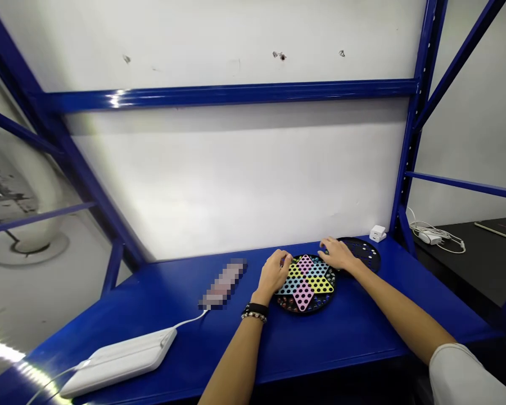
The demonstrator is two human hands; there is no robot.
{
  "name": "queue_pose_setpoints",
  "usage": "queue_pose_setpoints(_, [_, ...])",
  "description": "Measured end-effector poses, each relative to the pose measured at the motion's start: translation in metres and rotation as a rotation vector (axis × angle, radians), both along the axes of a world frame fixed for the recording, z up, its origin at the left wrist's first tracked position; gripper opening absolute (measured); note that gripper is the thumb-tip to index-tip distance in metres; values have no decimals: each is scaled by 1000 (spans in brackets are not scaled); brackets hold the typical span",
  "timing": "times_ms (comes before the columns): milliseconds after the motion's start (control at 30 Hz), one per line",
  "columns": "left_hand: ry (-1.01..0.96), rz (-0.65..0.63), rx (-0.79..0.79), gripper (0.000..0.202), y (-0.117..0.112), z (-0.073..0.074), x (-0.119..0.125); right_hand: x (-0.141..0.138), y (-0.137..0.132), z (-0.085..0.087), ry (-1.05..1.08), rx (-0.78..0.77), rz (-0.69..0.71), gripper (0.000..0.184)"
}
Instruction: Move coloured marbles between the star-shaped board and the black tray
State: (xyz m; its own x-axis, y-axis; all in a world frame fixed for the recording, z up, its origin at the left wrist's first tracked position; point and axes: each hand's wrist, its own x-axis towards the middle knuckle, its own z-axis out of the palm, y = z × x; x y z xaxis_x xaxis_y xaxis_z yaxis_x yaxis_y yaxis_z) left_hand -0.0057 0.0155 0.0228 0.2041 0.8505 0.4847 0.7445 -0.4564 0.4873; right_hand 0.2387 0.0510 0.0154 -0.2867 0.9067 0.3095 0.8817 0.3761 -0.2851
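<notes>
A round Chinese checkers board (303, 284) lies flat on the blue table, its star patterned in pink, yellow and light blue with black holes. Small coloured marbles show around its rim. At the board's upper left edge is my left hand (274, 273), its fingers curled in; whatever is between them is hidden. My right hand (337, 254) hovers at the upper right edge, fingers apart, and nothing shows in it. Partly behind that hand lies a black round lid (365, 256) with pale dots.
A blurred-out flat object (223, 284) is joined by a white cable to a white power bank (122, 360) on the left of the blue table (172, 292). White adapters (378, 233) stand at the back right corner. Blue metal frame posts (409, 135) rise around the table.
</notes>
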Motion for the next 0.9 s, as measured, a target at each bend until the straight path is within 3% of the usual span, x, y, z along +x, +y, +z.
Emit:
queue_pose_setpoints(133, [3, 68, 1, 31, 1, 0, 0, 74, -3, 4, 53, -199, -155, 19])
queue_pose_setpoints(233, [5, 117, 8, 33, 2, -1, -1, 101, -3, 4, 104, -469, -59, 19])
queue_pose_setpoints(333, [6, 127, 14, 33, 3, -2, -2, 106, -3, 3, 151, -709, 53, 22])
queue_pose_setpoints(400, [12, 120, 16, 32, 4, -2, -2, 103, -4, 4, 161, -778, 83, 25])
queue_pose_setpoints(700, [11, 90, 10, 32, 3, 0, -1, 107, -12, 10, 122, -897, 84, 30])
queue_pose_setpoints(900, [16, 74, 18, 32, 4, -1, -1, 102, -14, 13, 187, -872, 93, 23])
